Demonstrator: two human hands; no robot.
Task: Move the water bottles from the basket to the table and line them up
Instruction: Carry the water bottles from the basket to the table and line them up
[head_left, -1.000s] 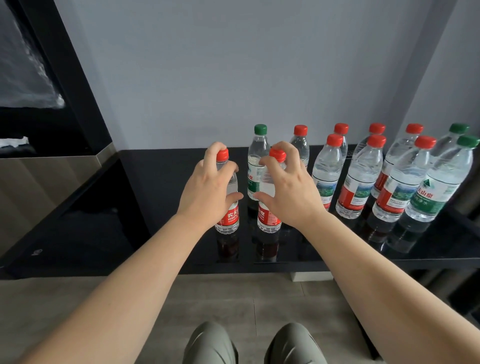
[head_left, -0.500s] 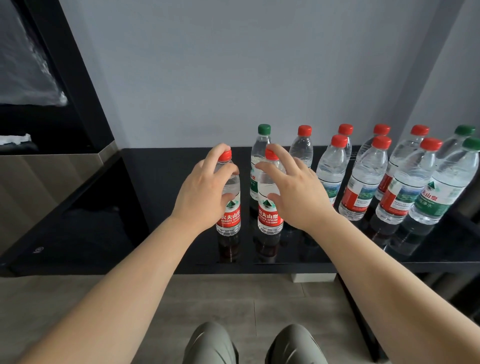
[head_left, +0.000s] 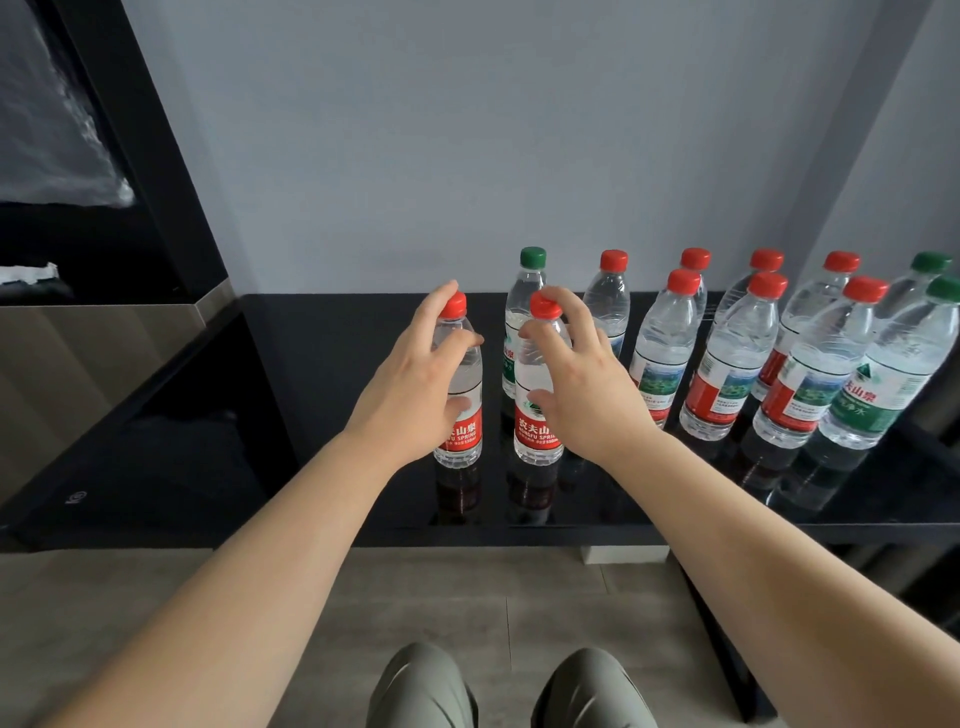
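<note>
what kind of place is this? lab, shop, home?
Probably an ordinary indoor room, home or office; I can't tell which. Cues: a glossy black table set against a plain grey wall, a grey wood-look floor, and labelled water bottles stood in rows on the table.

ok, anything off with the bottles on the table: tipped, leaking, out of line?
Nothing stands out. All the water bottles stand upright on the black table, caps on, with no spill visible. The only quirk is that the leftmost front bottle has no back-row bottle behind it.
</note>
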